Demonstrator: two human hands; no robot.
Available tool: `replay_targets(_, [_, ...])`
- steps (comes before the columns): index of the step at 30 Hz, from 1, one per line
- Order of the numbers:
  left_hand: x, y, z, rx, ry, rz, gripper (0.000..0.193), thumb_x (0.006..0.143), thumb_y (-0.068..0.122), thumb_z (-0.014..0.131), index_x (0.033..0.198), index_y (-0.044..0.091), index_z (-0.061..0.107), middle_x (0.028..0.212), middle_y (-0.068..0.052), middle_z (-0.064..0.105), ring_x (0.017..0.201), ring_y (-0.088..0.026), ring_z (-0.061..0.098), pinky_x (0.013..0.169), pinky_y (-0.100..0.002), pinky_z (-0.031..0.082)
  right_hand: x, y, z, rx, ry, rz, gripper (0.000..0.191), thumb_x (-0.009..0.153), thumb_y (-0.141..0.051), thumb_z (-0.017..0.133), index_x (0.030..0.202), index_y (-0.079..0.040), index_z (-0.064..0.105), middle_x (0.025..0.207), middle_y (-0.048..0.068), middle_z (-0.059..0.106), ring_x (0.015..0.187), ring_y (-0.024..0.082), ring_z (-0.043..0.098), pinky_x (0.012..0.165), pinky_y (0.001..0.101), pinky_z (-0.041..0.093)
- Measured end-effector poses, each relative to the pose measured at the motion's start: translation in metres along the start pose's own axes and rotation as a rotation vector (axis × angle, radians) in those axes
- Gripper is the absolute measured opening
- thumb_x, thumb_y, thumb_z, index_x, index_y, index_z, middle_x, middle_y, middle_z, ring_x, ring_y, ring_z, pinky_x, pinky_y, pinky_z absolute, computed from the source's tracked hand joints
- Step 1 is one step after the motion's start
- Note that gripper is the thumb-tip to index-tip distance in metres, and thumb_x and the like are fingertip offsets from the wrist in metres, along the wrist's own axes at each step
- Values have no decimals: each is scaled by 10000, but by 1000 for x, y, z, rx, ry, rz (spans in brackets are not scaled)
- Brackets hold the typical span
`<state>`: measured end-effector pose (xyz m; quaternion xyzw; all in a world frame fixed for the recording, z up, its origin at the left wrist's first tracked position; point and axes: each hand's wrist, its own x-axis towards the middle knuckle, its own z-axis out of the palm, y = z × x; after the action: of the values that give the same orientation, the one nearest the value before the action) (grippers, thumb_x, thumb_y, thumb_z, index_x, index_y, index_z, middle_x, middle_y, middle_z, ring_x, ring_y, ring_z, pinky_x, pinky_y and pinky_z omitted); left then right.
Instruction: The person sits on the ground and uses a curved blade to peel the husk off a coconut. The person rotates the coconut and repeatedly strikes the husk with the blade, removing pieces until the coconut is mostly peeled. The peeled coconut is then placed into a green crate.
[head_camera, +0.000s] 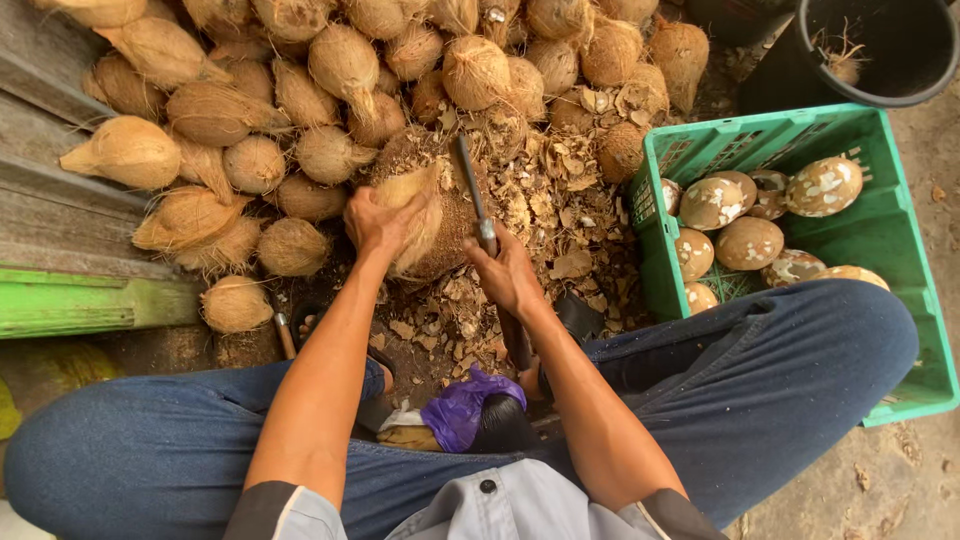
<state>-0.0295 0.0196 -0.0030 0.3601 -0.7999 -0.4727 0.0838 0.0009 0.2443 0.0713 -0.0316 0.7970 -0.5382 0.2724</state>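
Gripping a husked coconut (420, 225) at frame centre, left hand (378, 222) fingers curl over its top to steady it; right hand (508, 275) fingers wrap the knife (472, 190), blade against shell

Green crate (880, 235) of peeled coconuts (748, 242), black bucket (880, 60) beyond.

Outdoor coconut-husking yard, heap of husked coconuts (300, 90), shell scraps (540, 200) on dirt, green crate (900, 260) of peeled nuts
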Motion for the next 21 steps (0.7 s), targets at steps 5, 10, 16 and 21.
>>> replay_targets(5, [13, -13, 0, 496, 35, 389, 962, 510, 710, 849, 1217, 105, 606, 1090, -120, 474, 1097, -312, 425, 906, -574, 381, -5, -25, -6, -22, 78, -17, 395, 962, -532, 514, 1105, -169, 571, 708, -22, 510, 577, 126, 498, 550, 373, 482])
replay_targets(10, [14, -33, 6, 176, 65, 145, 784, 848, 825, 503, 1180, 141, 697, 1128, -110, 465, 1101, -278, 483, 1004, -525, 400, -3, 2, 9, -158, 3, 65, 343, 986, -489, 577, 1073, -157, 594, 754, -27, 557, 665, 117, 569, 641, 376, 516])
replay_targets(16, [7, -39, 17, 169, 150, -25, 716, 870, 783, 444, 1035, 140, 715, 856, -79, 663, 764, -199, 569, 745, -511, 390, -4, -5, -4, 122, 53, -57, 220, 1007, -354, 593, 965, -143, 546, 658, -23, 473, 495, 91, 449, 420, 283, 412])
replay_targets(21, [10, -46, 16, 105, 158, 61, 651, 887, 756, 427, 713, 173, 657, 567, -20, 578, 493, -163, 483, 507, -392, 388, -3, -10, -15, 239, 203, -266, 364, 1058, -311, 603, 770, -101, 524, 580, -11, 498, 422, 70, 441, 352, 271, 378])
